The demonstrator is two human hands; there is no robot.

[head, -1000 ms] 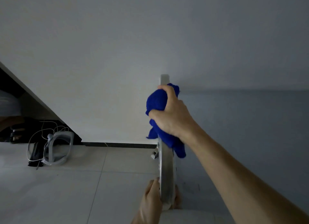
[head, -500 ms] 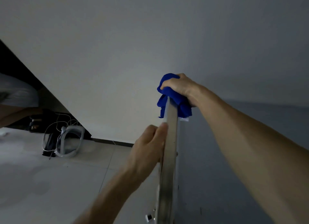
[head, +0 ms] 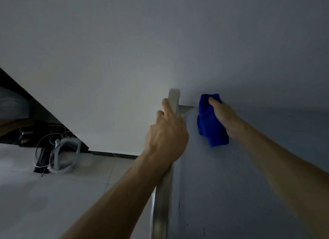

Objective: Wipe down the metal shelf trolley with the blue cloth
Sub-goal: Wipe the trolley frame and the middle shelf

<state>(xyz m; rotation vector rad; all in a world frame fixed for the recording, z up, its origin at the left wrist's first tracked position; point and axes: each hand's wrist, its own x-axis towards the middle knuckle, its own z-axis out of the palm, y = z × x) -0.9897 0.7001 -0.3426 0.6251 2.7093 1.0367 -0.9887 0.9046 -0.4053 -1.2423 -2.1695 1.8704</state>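
Observation:
The metal shelf trolley's upright post (head: pixel 162 199) runs up the middle of the head view, with its flat grey panel (head: pixel 231 185) spreading to the right. My left hand (head: pixel 167 135) grips the post near its top, fingers curled round it. To the right, my right hand (head: pixel 222 114) holds the bunched blue cloth (head: pixel 210 124) and presses it against the panel close to its far top edge. The cloth hangs below my fingers.
A white wall fills the background. At the left, on the pale tiled floor (head: pixel 62 194), lies a grey headset-like device (head: pixel 64 155) with white cables. A dark opening shows under a slanted edge at far left.
My right hand has carried the cloth off the top of the post and to the right onto the flat panel. My left hand has slid up the post and closed round it.

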